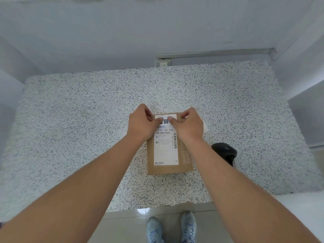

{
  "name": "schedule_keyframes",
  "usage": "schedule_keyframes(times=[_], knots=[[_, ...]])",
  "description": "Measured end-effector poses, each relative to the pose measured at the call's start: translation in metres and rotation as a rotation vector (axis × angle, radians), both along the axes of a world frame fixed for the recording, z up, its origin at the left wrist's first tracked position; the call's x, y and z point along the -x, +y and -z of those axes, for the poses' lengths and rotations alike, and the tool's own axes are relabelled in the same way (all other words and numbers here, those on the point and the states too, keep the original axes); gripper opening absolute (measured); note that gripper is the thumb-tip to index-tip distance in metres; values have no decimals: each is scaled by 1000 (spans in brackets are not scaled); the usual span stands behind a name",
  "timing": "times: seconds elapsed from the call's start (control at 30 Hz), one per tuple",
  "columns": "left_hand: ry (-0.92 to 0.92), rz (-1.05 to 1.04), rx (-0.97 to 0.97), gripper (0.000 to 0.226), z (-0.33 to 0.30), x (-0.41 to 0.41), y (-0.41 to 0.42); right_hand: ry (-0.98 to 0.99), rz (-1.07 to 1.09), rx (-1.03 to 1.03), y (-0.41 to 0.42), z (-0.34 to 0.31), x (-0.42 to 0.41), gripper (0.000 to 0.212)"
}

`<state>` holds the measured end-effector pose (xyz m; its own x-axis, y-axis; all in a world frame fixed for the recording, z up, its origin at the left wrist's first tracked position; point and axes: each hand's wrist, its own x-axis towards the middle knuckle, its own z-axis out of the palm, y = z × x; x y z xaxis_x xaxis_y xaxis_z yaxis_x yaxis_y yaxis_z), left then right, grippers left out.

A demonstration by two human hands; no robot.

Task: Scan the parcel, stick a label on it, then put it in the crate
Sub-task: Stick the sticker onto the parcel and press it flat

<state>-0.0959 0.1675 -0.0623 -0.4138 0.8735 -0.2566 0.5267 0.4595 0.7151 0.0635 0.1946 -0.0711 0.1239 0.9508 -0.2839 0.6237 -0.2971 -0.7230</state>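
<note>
both hands press fingertips down on the white shipping label [166,142]: left hand [142,122] and right hand [188,124] flat at its far end, pinching nothing. the label lies on the cardboard parcel [185,161], flat on the speckled table [87,120]. a black scanner [224,150] sits just right of the parcel. labelling seems nearly done; next, smooth toward the near end. no crate is visible.

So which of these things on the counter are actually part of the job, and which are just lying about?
Part of the job:
- brown parcel
- white label, pressed down by fingers of the left hand and right hand
- black scanner, lying right of the parcel

Just there:
- wall socket
- pale blue shoes

No crate is in view.
</note>
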Motion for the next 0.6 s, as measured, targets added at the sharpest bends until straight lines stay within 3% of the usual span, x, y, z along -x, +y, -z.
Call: schedule_keyframes(times=[0.17, 0.4, 0.6], knots=[[-30, -21, 0, 35, -2, -1, -8, 37, -3, 22, -1, -1, -1, 44], [-76, -49, 10, 31, -5, 2, -16, 72, -14, 33, -5, -3, -9, 25], [34, -13, -15, 20, -7, 4, -31, 32, -43, -8, -14, -6, -17, 17]])
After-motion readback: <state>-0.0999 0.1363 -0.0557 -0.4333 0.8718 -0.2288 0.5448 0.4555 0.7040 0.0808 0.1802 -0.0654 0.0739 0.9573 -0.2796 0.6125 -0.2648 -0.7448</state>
